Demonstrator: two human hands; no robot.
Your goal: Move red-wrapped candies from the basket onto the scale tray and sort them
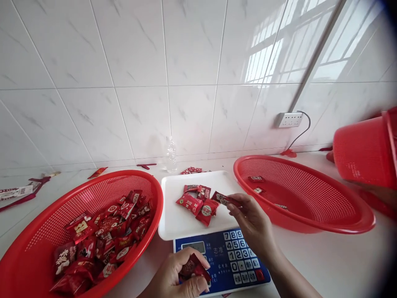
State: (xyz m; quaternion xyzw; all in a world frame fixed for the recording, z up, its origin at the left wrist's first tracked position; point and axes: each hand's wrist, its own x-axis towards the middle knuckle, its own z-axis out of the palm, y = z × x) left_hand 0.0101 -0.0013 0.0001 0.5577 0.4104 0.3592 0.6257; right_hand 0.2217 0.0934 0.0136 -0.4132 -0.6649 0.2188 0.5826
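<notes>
My left hand is closed around a dark red candy packet over the front of the blue electronic scale. My right hand pinches another red candy packet by its end, just above the right edge of the scale's white tray. Several red packets lie in a small heap on that tray. A red perforated basket on the left is full of similar packets.
A second red basket on the right holds a few packets. A red tub hangs tilted at the far right. A clear plastic bottle stands by the tiled wall, a power strip is mounted on it. Loose wrappers lie on the white counter.
</notes>
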